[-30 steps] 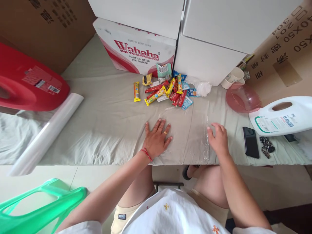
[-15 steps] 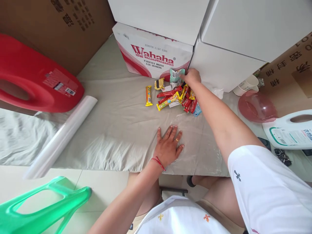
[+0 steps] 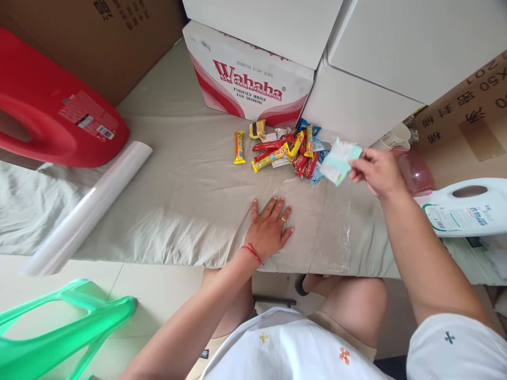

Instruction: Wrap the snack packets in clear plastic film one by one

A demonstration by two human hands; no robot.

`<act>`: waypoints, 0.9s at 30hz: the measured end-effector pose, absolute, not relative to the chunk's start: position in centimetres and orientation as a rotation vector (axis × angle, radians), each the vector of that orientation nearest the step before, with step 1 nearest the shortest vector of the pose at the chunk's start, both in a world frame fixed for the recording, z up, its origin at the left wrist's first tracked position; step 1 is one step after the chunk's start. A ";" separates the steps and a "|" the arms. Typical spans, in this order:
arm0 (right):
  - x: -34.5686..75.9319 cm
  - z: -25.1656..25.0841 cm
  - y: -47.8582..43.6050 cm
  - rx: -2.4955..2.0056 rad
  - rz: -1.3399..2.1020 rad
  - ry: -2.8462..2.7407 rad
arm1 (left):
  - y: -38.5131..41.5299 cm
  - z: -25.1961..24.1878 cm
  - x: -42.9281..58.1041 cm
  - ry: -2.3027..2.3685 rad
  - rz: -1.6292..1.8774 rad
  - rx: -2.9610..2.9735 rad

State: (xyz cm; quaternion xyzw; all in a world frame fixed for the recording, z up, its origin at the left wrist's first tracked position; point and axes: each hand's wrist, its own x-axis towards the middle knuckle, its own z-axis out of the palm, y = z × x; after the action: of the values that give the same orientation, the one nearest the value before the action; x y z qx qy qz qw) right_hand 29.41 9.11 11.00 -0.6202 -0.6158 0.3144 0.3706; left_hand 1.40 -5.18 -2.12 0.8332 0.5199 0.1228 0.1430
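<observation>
My right hand (image 3: pixel 376 171) pinches a pale green and white snack packet (image 3: pixel 339 161) by its edge, lifted to the right of a heap of wrapped snacks (image 3: pixel 303 150). Red, yellow and blue wrappers overlap in that heap. A long yellow packet (image 3: pixel 271 157) lies across its front. Just left of it are an upright orange-and-yellow bar (image 3: pixel 239 147) and a small gold-and-black packet (image 3: pixel 257 129). With fingers spread, my left hand (image 3: pixel 269 227) lies flat on the grey-beige cloth (image 3: pixel 190 195), nearer to me than the heap.
Behind the heap stand a Wahaha water carton (image 3: pixel 249 79) and white boxes (image 3: pixel 360 105). A red jug (image 3: pixel 59 105) and a plastic film roll (image 3: pixel 91 208) are at left. At right sit a pink translucent bowl (image 3: pixel 415 171) and a white detergent bottle (image 3: pixel 467 208). A green stool (image 3: pixel 71 330) stands below.
My right hand has drawn the green packet from the back of the heap to the right and toward me. Blue wrappers now show there. My left hand stays flat on the cloth.
</observation>
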 end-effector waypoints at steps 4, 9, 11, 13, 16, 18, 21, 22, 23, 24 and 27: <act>32.7 10.1 1.5 -1.790 0.959 -1.679 | -5.1 -2.1 1.5 1.497 0.331 2.400; 32.4 7.2 -2.6 -1.537 0.115 -2.012 | -5.1 -2.4 1.6 1.522 0.314 2.408; 31.6 4.9 -3.3 -1.423 -0.061 -2.168 | -5.0 -2.4 1.7 1.527 0.309 2.416; 31.1 2.2 -3.8 -1.306 0.001 -2.347 | -5.0 -2.3 1.7 1.533 0.299 2.420; 31.1 -0.9 -4.4 -1.231 0.163 -2.460 | -5.0 -2.1 1.8 1.541 0.287 2.422; 31.2 -1.5 -4.9 -1.323 0.188 -2.379 | -5.0 -2.0 1.8 1.538 0.285 2.424; 29.8 -0.7 -5.7 -1.496 0.162 -2.173 | -5.0 -2.0 1.8 1.534 0.299 2.423; 28.8 -0.3 -5.8 -1.536 0.157 -2.120 | -5.0 -2.1 1.7 1.530 0.306 2.423; 27.5 0.0 -6.0 -1.577 0.162 -2.077 | -5.0 -2.1 1.7 1.526 0.315 2.423; 26.1 0.1 -6.0 -1.610 0.174 -2.066 | -5.0 -2.0 1.7 1.523 0.322 2.422; 22.4 -0.6 -5.7 -1.694 0.255 -2.153 | -5.1 -2.0 1.7 1.526 0.338 2.411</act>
State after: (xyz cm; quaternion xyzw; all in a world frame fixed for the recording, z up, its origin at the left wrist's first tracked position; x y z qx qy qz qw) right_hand 22.43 -5.70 -0.56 -0.6040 -0.7677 0.0910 0.1937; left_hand 1.72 -5.07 -1.98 0.8315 0.5264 0.1166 0.1337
